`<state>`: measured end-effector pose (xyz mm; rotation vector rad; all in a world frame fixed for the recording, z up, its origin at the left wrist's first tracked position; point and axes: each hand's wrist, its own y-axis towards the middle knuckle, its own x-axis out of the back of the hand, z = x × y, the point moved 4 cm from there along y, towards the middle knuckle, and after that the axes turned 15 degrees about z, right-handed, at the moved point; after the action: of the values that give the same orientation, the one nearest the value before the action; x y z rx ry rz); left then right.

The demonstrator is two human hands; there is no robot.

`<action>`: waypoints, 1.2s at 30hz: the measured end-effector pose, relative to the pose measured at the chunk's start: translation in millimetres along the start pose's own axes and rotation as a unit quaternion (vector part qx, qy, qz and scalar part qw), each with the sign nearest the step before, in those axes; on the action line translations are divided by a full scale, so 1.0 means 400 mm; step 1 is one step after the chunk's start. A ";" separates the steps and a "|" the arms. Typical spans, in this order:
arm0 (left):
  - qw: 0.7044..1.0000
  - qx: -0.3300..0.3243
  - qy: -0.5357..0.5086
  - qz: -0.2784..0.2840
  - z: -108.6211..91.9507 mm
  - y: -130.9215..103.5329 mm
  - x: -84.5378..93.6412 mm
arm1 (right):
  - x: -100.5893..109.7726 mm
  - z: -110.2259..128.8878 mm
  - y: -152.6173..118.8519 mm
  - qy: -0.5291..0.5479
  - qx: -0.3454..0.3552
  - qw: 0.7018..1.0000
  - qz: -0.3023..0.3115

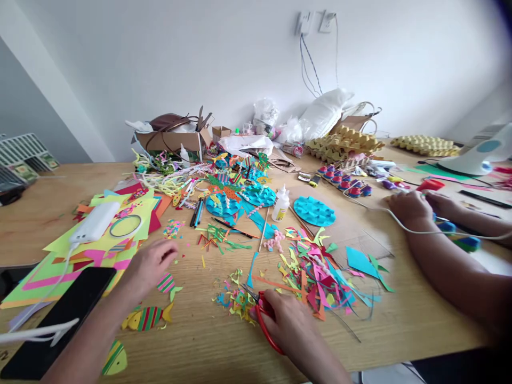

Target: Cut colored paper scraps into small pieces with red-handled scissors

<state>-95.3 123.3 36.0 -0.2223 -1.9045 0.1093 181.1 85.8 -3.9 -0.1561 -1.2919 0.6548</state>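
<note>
My right hand [290,320] is wrapped round a pair of red-handled scissors [269,330], whose blades point at a heap of small paper scraps [236,298]. My left hand [154,264] hovers over the table with its fingers curled together; whatever they may hold is hidden. Striped paper fish lie close to that hand: a pink-and-green one [166,284], a yellow-and-red one [150,318] and a yellow-and-green one [115,358]. Behind it is a small pile of paper confetti [173,228].
A black phone [60,320] and a white power bank [94,221] rest by coloured paper sheets [148,205]. A glue bottle [281,204] stands near blue egg-carton discs [314,211]. Paper strips [320,272] cover the centre right. Another person's hands [412,208] work at the right.
</note>
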 end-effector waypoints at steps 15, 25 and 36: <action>0.966 -0.244 0.006 0.082 -0.231 -0.020 -0.145 | -0.003 -0.065 -0.047 0.022 -0.018 1.000 0.001; 0.965 -0.214 0.063 0.141 -0.290 0.022 -0.189 | 0.016 -0.093 -0.018 0.099 -0.010 0.991 -0.094; 0.935 -0.286 0.120 0.171 -0.353 0.087 -0.214 | 0.033 -0.097 0.000 0.104 0.009 0.982 -0.159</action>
<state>68.8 135.0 -1.6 -0.9214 -1.5957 -0.2368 218.5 102.3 -4.1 -0.0014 -1.0786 0.3652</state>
